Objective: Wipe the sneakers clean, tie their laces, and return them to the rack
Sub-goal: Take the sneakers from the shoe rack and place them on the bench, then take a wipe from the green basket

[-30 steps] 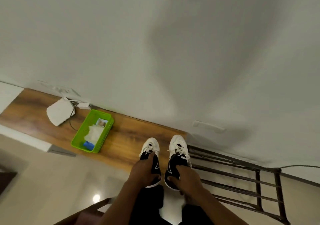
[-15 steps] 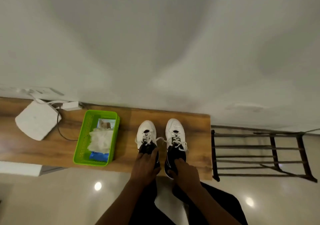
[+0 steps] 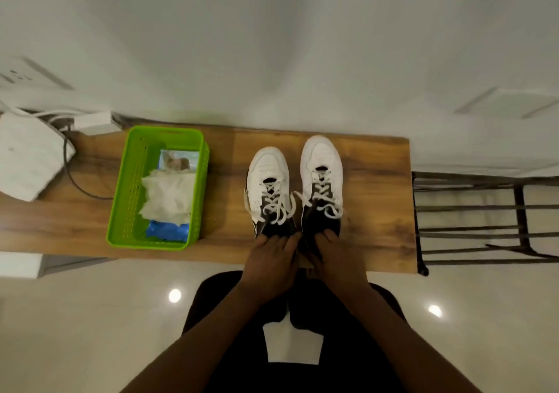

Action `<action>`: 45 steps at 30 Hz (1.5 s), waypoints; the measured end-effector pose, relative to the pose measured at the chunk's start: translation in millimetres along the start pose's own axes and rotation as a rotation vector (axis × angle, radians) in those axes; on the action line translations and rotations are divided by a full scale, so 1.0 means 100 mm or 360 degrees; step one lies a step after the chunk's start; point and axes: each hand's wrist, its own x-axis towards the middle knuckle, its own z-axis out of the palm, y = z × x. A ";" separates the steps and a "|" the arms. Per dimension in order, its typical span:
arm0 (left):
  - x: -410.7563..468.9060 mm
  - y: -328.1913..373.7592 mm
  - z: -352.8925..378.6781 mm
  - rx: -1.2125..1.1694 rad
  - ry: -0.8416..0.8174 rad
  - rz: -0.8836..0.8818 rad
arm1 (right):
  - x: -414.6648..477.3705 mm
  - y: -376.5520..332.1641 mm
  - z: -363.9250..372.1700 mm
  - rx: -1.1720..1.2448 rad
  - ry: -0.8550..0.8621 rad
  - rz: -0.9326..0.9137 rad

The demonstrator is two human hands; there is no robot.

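Two white-and-black sneakers stand side by side on the wooden table, toes toward the wall. My left hand grips the heel of the left sneaker. The heel of the right sneaker is held by my right hand. Both pairs of white laces lie loose and untied over the black tongues. The heels are hidden under my hands. A dark metal shoe rack stands just right of the table's end.
A green plastic basket left of the sneakers holds white wipes, a blue item and a packet. Farther left lie a white device with a cable and an adapter. The wall runs behind the table; glossy floor lies below.
The sneakers have come down from beside the rack onto the table's right part and now rest there. My view has swung level with the table. Both hands stay on the heels.
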 end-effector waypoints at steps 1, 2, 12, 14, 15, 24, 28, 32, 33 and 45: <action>-0.03 -0.01 0.07 -0.0018 0.0090 0.0025 | -0.01 0.02 0.05 -0.0012 0.0053 -0.0025; -0.04 -0.02 0.10 -0.0036 0.0172 0.0047 | -0.01 0.04 0.09 -0.0042 0.0100 -0.0060; -0.20 0.04 0.00 0.0099 0.0334 0.0078 | -0.22 -0.20 0.01 -0.0396 0.0115 0.0010; -0.31 0.00 -0.22 -0.0005 0.0357 -0.0002 | -0.28 -0.41 -0.14 -0.0424 0.0226 0.0071; -0.37 -0.04 -0.30 -0.0130 0.0414 -0.0060 | -0.30 -0.52 -0.20 -0.0380 0.0366 0.0082; -0.78 -1.57 -0.89 -0.0473 0.0817 -0.0823 | 0.68 -2.24 0.03 0.0611 0.0530 -0.0602; -0.66 -1.97 -0.85 -0.0589 0.0664 -0.1096 | 1.45 -2.50 0.28 0.0492 0.0437 -0.0578; -0.55 -2.22 -0.84 -0.0596 0.0632 -0.1068 | 1.85 -2.61 0.44 0.0054 0.0211 -0.0651; -0.52 -2.27 -0.85 -0.0610 0.0620 -0.1066 | 1.91 -2.64 0.50 -0.0074 0.0136 -0.0671; -0.49 -2.40 -0.82 -0.0878 0.0421 -0.1064 | 1.87 -2.65 0.44 -0.0606 0.0138 -0.0762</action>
